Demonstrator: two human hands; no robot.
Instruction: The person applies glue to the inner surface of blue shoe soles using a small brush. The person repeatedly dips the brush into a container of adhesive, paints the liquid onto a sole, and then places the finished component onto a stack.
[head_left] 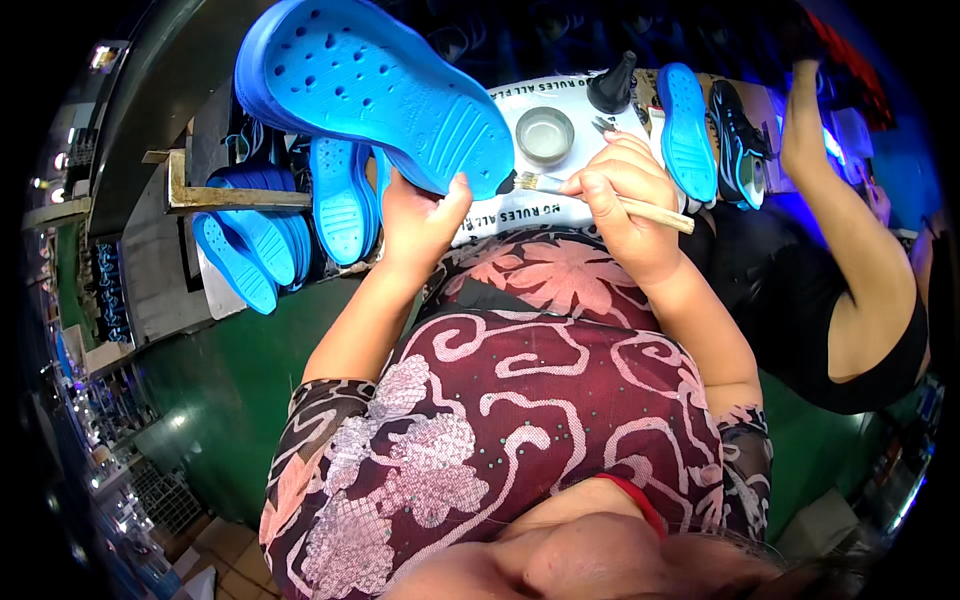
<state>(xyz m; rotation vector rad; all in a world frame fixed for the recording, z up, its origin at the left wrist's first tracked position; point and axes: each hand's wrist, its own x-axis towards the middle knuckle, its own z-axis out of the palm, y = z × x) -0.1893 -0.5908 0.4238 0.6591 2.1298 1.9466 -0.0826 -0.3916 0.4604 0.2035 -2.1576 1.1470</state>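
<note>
My left hand [418, 210] grips a bright blue shoe sole [370, 90] by its near side, thumb on the face. The sole is tilted up, with small holes at its broad end and grooves at the other; its far edge looks layered, and I cannot tell if more than one is held. In my right hand [632, 200] is a paintbrush [655, 213] with a pale wooden handle. Its bristles point left, close to the sole's narrow end, where a small dark patch shows; contact is unclear. A small bowl [545, 136] of pale liquid stands just beyond the brush.
A black pointed-nozzle bottle [612, 88] stands behind my right hand on the white printed sheet [575, 95]. More blue soles [265, 240] lie in stacks at left, beside a wooden bar [240, 197]. At right are another blue sole [686, 130], a black sneaker [737, 145] and a co-worker's arm [850, 220].
</note>
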